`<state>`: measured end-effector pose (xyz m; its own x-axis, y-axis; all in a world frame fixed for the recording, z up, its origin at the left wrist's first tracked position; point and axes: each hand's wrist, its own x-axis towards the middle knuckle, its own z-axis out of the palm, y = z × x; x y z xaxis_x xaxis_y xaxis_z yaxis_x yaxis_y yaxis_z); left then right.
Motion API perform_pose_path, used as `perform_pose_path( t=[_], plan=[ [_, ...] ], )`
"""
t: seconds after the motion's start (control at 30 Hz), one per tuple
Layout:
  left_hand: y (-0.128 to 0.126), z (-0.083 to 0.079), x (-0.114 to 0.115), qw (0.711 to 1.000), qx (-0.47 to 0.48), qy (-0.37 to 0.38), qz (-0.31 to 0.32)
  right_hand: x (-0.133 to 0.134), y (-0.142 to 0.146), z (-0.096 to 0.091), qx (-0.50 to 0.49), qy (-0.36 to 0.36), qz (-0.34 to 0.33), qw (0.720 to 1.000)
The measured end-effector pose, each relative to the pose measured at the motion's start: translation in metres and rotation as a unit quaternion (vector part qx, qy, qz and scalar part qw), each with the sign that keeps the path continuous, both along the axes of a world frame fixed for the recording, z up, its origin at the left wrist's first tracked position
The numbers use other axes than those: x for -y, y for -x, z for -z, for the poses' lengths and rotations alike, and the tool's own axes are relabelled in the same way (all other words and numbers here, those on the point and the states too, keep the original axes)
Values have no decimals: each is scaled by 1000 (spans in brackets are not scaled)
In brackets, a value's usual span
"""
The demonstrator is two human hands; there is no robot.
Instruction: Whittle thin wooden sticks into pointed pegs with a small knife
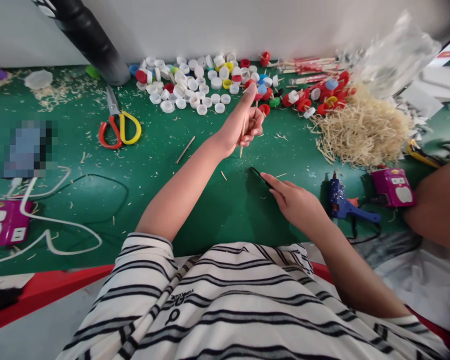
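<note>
My left hand (234,125) is closed around a thin wooden stick (241,150), its lower end poking out below the fingers. Its thumb reaches up toward the bottle caps (189,85), a spread of mostly white ones with some red, yellow and blue. Lower and to the right, my right hand (298,202) grips a slim black tool (255,172) that points up and left; its kind is not clear. Between my forearm and the scissors (114,122) with red and yellow handles lies a short metal rod (185,149).
Red caps on sticks (303,102) lie beside a heap of wood shavings (363,130). A blue glue gun (345,202) and a purple power block (393,186) sit at right, near another person's arm (440,200). At left are a black bottle (93,45), a phone (26,150) and white cable (54,217).
</note>
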<state>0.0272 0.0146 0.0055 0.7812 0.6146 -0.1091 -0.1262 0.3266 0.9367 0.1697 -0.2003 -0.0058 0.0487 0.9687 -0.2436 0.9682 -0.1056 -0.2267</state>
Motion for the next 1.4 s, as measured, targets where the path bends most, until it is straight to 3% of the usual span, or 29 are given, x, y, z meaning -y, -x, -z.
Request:
perform_pose_path(
  t=[0.33,0.53,0.67,0.77,1.1,1.4],
  plan=[
    [1,-19,9,994,10,-22,-105,-5,-1,-4,-7,7,-15,1000],
    [2,-25,16,996,-22,-34,-82,-27,4,-16,9,-20,-86,996],
    [4,-25,19,997,-6,-64,-43,-42,8,-19,86,-45,-88,991],
    [4,-27,23,995,-16,-80,-51,-46,10,-13,108,-57,-90,988],
    [0,-23,22,990,-16,-96,-107,-45,18,-3,6,-42,-53,998],
    [-5,-20,23,989,-12,-100,-108,-41,20,0,-55,-51,-41,996]
  ],
)
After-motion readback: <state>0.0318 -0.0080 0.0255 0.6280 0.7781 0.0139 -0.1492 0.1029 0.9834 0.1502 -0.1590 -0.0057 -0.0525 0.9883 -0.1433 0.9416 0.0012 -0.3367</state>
